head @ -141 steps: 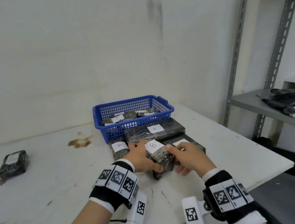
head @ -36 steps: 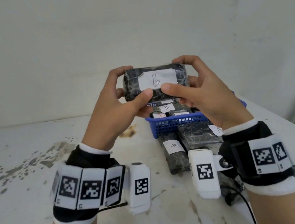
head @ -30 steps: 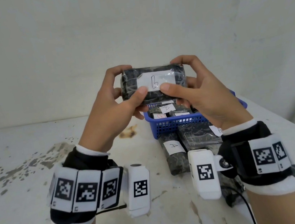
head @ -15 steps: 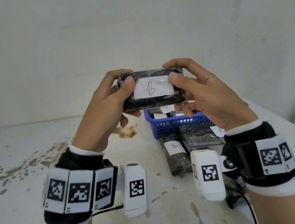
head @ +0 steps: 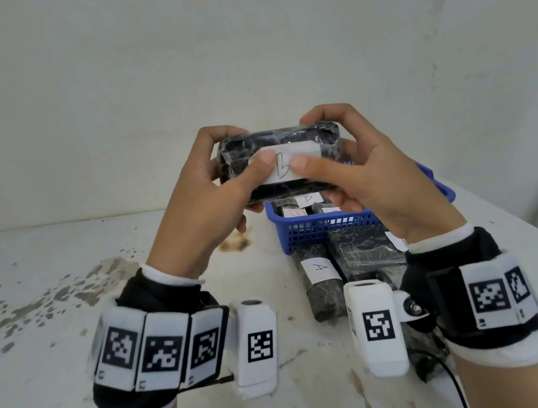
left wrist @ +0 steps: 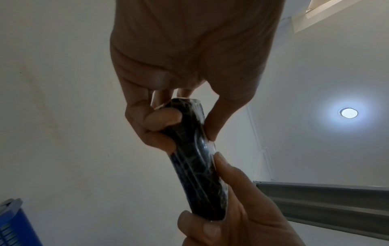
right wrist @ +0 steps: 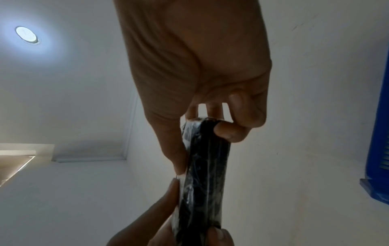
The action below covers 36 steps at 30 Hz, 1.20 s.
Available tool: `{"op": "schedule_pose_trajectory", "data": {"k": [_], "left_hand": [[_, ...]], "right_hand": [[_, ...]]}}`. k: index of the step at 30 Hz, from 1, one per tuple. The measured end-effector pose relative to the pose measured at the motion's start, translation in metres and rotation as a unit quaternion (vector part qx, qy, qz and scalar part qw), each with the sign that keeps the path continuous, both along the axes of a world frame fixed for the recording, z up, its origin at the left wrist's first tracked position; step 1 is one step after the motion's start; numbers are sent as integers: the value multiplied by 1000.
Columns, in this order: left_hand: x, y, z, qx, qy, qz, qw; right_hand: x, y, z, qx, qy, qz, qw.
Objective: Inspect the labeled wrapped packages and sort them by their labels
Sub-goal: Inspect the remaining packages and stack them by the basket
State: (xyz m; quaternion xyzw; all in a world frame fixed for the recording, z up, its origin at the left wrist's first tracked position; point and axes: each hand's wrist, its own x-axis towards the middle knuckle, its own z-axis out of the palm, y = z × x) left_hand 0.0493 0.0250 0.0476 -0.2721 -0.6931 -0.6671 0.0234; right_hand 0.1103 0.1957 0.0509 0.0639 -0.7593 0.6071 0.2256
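The held package [head: 281, 164] is a dark block in clear film with a white label [head: 284, 166] marked "B". It is raised above the table [head: 55, 337], in front of the blue basket [head: 329, 228] near the far right edge.

The left hand [head: 207, 205] grips the left end and the right hand [head: 365, 176] grips the right end. On each, fingers curl over the far edge and the thumb presses on the label face.

Handling, as judged:
- Weight: light; fingertips alone carry it.
- Stiffness: it holds a straight, slab-like line in both wrist views, so it appears fairly rigid.
- Surface: the glossy film is likely slippery. Grip the short ends or pinch across the thickness, and avoid sliding the thumbs over the label.

Further B-labelled packages [head: 306, 198] lie in the basket. An A-labelled package [head: 319, 279] lies on the table against the basket's near side.
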Motion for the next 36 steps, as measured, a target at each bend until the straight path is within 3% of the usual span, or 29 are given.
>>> {"op": "schedule_pose_trajectory", "data": {"k": [20, 26, 36], "left_hand": [[6, -2, 4, -23, -13, -7, 1000], [0, -3, 5, 43, -39, -29, 998], [-2, -3, 5, 34, -35, -26, 998]], "right_hand": [[-1, -2, 0, 1, 32, -31, 999], [-5, 3, 1, -56, 32, -7, 998], [-8, 4, -1, -55, 5, -22, 998]]}}
